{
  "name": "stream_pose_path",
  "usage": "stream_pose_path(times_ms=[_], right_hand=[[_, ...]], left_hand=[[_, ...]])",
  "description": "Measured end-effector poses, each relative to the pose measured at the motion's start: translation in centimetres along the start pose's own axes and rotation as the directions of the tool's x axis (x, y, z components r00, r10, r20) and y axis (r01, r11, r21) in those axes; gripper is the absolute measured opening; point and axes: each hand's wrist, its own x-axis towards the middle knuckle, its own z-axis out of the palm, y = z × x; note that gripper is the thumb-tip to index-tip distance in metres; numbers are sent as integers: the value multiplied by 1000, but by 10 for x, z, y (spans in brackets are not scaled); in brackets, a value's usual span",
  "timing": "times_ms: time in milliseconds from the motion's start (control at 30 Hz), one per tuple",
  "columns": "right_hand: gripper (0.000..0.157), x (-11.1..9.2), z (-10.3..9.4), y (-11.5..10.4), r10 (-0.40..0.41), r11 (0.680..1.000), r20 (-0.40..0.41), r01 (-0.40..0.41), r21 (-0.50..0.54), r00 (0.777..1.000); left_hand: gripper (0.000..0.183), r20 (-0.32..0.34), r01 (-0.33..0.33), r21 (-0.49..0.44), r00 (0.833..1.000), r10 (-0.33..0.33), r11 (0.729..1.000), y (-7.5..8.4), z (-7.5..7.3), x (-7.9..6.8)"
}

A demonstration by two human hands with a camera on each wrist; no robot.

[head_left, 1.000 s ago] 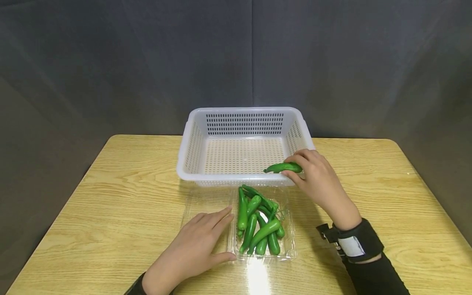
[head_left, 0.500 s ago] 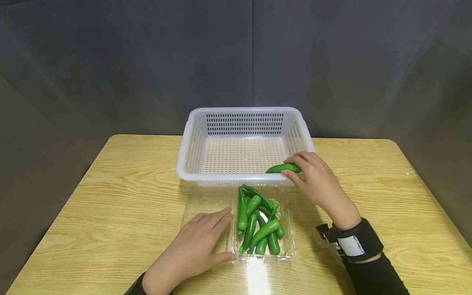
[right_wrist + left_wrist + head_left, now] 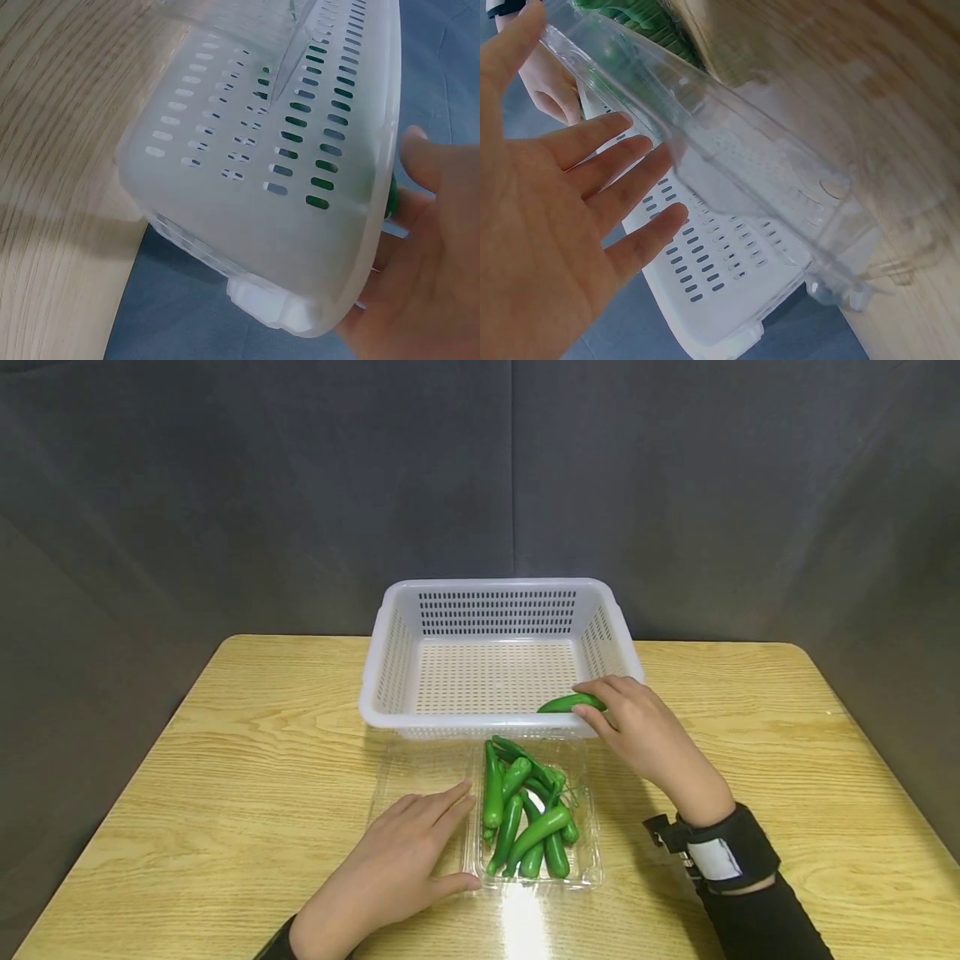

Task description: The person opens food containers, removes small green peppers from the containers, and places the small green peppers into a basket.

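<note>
Just inside the front right corner of a white slotted basket (image 3: 480, 721), my right hand (image 3: 641, 727) pinches a green pepper (image 3: 566, 702) between thumb and fingers. The basket's front wall hides the pepper's lower side; in the right wrist view, green shows through the slots. My left hand (image 3: 397, 852) lies with fingers extended at the middle fold of a clear plastic clamshell box (image 3: 598, 860). Its thumb and fingertips are at the box's edge. Several green peppers (image 3: 536, 839) lie piled in the box's right half. In the left wrist view, the clear plastic stands beside the fingers (image 3: 619, 161).
The basket stands at the back of the wooden table (image 3: 247, 760), directly behind the clamshell box. The clamshell's clear left half (image 3: 423, 764) lies flat, partly under the left hand. A dark grey curtain (image 3: 300, 502) hangs behind the table.
My right hand has lowered slightly with the pepper, which sits deeper behind the basket's front rim. The left hand, the clamshell box and the piled peppers have stayed put.
</note>
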Motion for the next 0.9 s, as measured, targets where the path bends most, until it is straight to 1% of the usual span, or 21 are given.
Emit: stream_pose_path(times_ms=[333,467,567,767,900], right_hand=[[34,1,1,2,-34,999,2,34,-26,999],[32,1,1,2,-47,998,-16,46,-31,999],[31,1,0,2,-74,997,-45,72,-39,996],[24,0,-3,0,-142,989,-114,137,-50,983],[19,0,-5,-3,-219,975,-161,213,-54,962]], left_hand=[[86,-3,6,-11,1000,-6,1000,0,1,0],[87,-4,6,-14,1000,-6,1000,-1,1,0],[86,-7,4,-15,1000,-4,1000,-1,2,0],[86,-9,2,-8,1000,-2,1000,-1,2,0],[87,-8,2,-10,1000,-2,1000,-1,2,0]])
